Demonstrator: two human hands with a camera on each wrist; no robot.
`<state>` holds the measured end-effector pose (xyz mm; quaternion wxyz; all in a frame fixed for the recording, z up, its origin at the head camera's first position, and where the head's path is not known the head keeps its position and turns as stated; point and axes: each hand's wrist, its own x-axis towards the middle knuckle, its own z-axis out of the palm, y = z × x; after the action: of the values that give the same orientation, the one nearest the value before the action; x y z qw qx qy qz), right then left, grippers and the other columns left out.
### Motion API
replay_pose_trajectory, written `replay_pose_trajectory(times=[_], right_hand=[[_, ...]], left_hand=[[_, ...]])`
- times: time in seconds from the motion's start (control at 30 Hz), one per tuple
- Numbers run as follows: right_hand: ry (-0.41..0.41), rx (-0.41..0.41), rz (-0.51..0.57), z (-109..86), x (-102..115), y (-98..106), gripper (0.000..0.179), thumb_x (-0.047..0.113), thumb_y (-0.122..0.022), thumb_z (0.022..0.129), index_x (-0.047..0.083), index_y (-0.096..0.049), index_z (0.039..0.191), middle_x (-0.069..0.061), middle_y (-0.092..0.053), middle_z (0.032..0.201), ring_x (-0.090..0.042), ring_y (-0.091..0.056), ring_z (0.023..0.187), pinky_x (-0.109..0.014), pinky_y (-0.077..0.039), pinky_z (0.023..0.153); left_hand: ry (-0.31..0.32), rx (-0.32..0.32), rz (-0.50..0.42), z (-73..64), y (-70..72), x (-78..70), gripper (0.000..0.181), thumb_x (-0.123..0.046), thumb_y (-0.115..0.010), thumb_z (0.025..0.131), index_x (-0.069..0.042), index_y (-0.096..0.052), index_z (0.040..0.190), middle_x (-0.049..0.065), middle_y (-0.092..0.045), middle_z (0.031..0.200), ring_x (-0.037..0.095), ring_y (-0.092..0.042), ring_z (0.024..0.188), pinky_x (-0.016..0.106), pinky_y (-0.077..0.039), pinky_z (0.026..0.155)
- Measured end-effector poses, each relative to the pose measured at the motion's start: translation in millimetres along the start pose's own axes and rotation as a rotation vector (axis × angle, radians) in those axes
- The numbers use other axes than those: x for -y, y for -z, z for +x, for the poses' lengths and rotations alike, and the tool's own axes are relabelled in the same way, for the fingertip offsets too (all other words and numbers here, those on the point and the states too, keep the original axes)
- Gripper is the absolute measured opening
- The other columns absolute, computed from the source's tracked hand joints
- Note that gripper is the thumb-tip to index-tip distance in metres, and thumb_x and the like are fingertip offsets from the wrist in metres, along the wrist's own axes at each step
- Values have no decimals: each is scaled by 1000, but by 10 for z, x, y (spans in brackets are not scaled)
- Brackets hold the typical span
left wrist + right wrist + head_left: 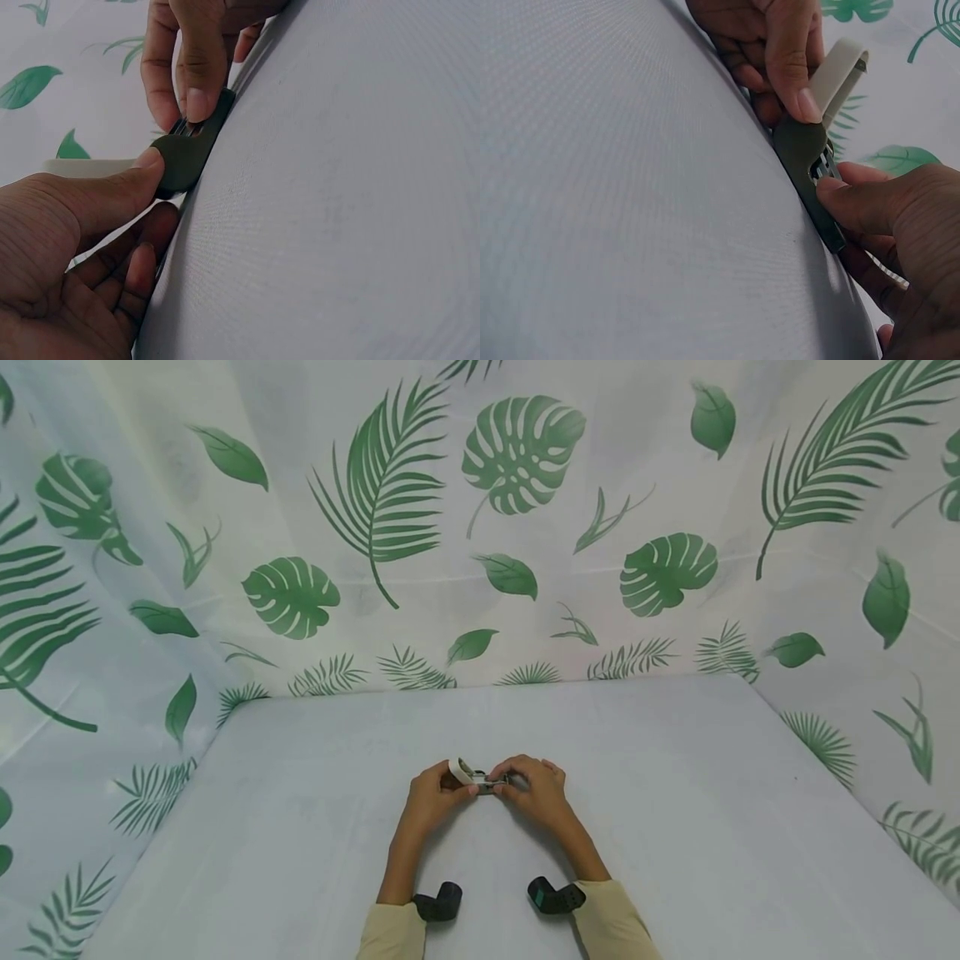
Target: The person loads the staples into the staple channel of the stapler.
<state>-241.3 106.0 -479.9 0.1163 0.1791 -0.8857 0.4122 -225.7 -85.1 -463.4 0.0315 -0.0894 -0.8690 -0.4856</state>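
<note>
A small stapler (461,771) is between both hands near the middle of the table. Its white top arm (838,73) is swung up, and its dark green base (183,160) lies low against the table surface. My left hand (431,799) holds the hinge end, the thumb pressed on the base's rounded side. At the other end my right hand (542,790) grips the base, with thumb and fingertips at the metal channel (826,163). Whether loose staples are between those fingertips is hidden.
A white cloth-covered table (300,827) spreads around the hands. Behind it and at both sides hang white curtains (570,635) with green leaf prints. Black cameras (441,903) are strapped to both wrists, below beige sleeves (617,920).
</note>
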Motion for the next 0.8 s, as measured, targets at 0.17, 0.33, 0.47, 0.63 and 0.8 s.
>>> replay_pose_trajectory(times=[0.17, 0.33, 0.47, 0.63, 0.8], right_hand=[[0, 5, 20, 4, 16, 15, 18, 15, -75, 72, 25, -66, 84, 12, -64, 92, -14, -56, 97, -53, -13, 95], [-6, 9, 27, 1, 32, 25, 16, 15, -74, 74, 24, -65, 84, 12, -64, 92, -14, -56, 97, -53, -12, 95], [-15, 6, 30, 6, 32, 24, 16, 14, -74, 73, 23, -65, 83, 10, -65, 91, -14, -57, 97, -53, -12, 96], [-35, 5, 24, 13, 8, 12, 17, 14, -75, 72, 23, -64, 82, 11, -65, 90, -14, -57, 96, -53, -12, 96], [-42, 12, 41, 13, 6, 15, 17, 14, -75, 72, 22, -64, 84, 11, -66, 89, -13, -57, 95, -53, -12, 98]], left_hand=[[-1, -4, 2, 0, -1, -9, 30, -24, -73, 75, -7, -63, 97, 4, -66, 85, 13, -60, 75, 30, -48, 68], [-4, -11, 11, -2, 2, -18, 29, -23, -73, 75, -7, -63, 96, 4, -65, 84, 13, -60, 74, 29, -48, 67], [-8, -11, 7, 0, 1, -19, 29, -22, -73, 75, -6, -63, 96, 5, -66, 84, 13, -60, 74, 29, -48, 67], [-5, -8, 2, 2, -2, -12, 29, -23, -73, 75, -7, -62, 97, 4, -65, 84, 13, -60, 74, 29, -48, 68], [16, -4, 6, 6, -3, 2, 31, -25, -74, 75, -7, -62, 97, 4, -65, 84, 13, -59, 75, 29, -48, 68]])
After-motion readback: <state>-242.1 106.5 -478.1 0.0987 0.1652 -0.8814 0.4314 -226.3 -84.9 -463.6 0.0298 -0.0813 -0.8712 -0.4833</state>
